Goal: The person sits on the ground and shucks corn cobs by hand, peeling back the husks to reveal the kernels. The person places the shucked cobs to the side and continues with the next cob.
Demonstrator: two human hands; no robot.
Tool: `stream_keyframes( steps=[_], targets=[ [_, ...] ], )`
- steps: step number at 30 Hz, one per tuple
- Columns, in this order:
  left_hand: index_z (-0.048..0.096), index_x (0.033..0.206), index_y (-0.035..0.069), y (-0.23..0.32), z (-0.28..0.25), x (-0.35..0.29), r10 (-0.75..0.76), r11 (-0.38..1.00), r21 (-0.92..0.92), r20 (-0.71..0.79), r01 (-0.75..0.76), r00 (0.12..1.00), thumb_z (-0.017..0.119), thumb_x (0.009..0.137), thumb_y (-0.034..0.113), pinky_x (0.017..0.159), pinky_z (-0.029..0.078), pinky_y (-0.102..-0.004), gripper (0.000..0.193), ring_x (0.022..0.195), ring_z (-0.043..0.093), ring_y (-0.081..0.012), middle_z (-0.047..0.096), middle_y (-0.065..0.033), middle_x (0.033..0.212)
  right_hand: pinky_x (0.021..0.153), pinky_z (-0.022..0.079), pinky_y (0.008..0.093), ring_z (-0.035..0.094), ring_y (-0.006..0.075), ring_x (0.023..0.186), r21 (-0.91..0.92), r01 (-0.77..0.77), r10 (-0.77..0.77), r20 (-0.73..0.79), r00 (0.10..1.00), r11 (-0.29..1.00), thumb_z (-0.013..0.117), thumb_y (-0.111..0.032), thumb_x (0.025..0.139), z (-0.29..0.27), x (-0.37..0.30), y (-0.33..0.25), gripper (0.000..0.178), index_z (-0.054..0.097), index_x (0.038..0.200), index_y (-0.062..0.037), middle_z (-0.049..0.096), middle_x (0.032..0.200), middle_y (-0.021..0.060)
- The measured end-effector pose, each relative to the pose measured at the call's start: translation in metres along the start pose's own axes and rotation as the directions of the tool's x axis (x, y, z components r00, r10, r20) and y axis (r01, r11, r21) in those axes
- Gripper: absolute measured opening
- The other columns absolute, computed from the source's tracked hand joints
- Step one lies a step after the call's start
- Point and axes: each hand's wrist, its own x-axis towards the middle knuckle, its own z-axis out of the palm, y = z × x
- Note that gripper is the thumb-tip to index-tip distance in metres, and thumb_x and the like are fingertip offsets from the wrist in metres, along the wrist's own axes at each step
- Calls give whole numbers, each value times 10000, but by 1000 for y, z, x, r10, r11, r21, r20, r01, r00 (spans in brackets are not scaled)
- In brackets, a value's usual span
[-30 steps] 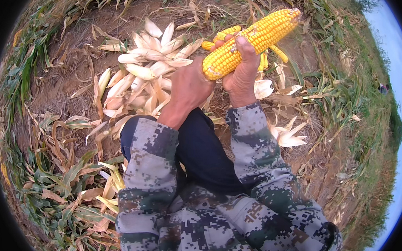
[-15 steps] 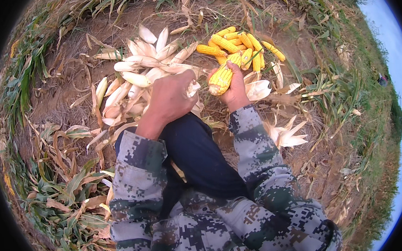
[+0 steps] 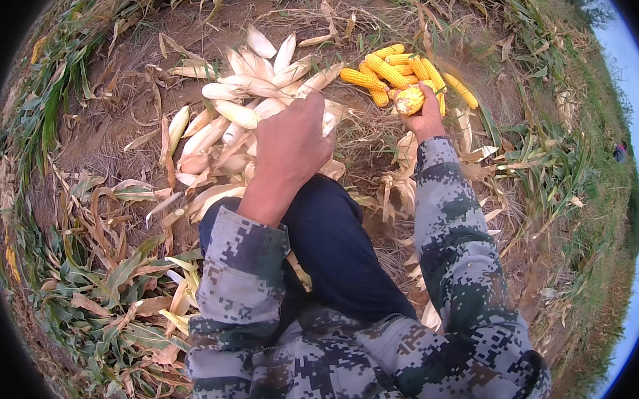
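My right hand (image 3: 427,117) is closed round a husked yellow ear of corn (image 3: 409,102), its blunt butt end turned toward me. It is at the near edge of a pile of bare yellow ears (image 3: 386,69), and the held ear overlaps some of them. Above my knee, my left hand (image 3: 293,141) makes a fist with its back upward. A pale scrap of corn husk (image 3: 328,123) pokes out at the thumb side; the rest is hidden by the fingers. Just beyond this fist lies a heap of ears still in pale husks (image 3: 235,114).
Loose dry husks (image 3: 404,176) lie between my knee and right forearm. Green and brown corn leaves (image 3: 112,285) cover the ground at left. Dry stalks and grass (image 3: 550,149) border the bare soil at right. My dark-trousered knee (image 3: 336,235) rises between my arms.
My right hand has carried the yellow ear away from me and to the right, up to the bare ears. My left fist stays over the knee. The whole view has shifted slightly.
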Motion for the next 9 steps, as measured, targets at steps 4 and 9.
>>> stream_keyframes(
  steps=[4, 9],
  targets=[
    [587, 928, 34, 3, 2, 1, -14, 1000, 21, 32, 14, 999, 795, 814, 272, 655, 517, -514, 336, 780, 688, -412, 693, -179, 848, 1071, 543, 499, 540, 387, 1333, -263, 99, -160, -224, 961, 960, 741, -317, 959, 38, 22, -33, 678, 424, 1445, 34, 540, 1393, 237],
    [574, 950, 28, 4, 4, 2, -9, 999, 54, 52, 7, 999, 792, 805, 272, 681, 537, -518, 358, 818, 700, -426, 708, -187, 889, 1061, 549, 505, 504, 426, 1387, -609, -60, 166, 120, 979, 791, 819, -351, 894, 15, 1, 39, 964, 240, 1553, 49, 328, 1595, 276]
  ],
)
